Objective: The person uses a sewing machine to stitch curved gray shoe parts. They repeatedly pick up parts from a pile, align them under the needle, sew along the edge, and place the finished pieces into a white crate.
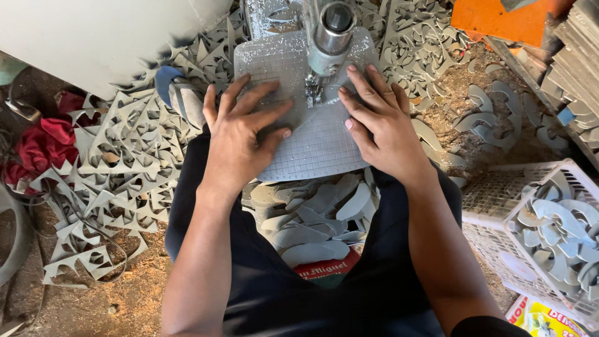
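Cutting step in hand: my left hand [240,134] and right hand [380,122], fingers spread flat, press the grey sheet [312,146] beneath them; blade [314,90] between my fingertips; next feed calls for steady, slow guidance

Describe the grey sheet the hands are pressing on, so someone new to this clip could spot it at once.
Start at the metal machine head at top centre. Right below it lies the sheet, flat on the work plate, with the left hand and right hand spread on it. Unlike the cut-out scraps around it, it is whole and has a fine grid.
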